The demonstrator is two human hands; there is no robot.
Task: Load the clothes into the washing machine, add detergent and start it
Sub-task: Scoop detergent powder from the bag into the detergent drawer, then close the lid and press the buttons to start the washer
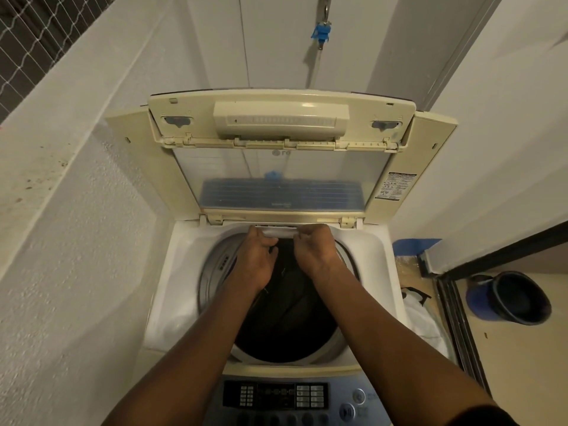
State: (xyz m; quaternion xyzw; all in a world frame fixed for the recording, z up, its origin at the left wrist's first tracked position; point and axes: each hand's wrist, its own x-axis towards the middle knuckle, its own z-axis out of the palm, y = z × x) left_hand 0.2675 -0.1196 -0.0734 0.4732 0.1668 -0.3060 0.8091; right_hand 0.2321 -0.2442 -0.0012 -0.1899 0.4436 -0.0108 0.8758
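A top-loading washing machine [172, 290] stands below me with its folding lid [276, 167] raised. Dark clothes [292, 315] lie inside the drum. Both arms reach over the drum to its far rim. My left hand [256, 256] and my right hand [313, 250] each pinch an end of a small white detergent drawer [281, 232] set in the back edge under the lid hinge. The control panel [276, 398] with buttons sits nearest me. No detergent container is in view.
A rough white wall [76, 241] hugs the machine's left side. To the right are a white bag [425, 321], a blue and black bucket [510, 298] on the floor, and a sliding door track [458, 315]. A blue tap [321, 32] hangs on the back wall.
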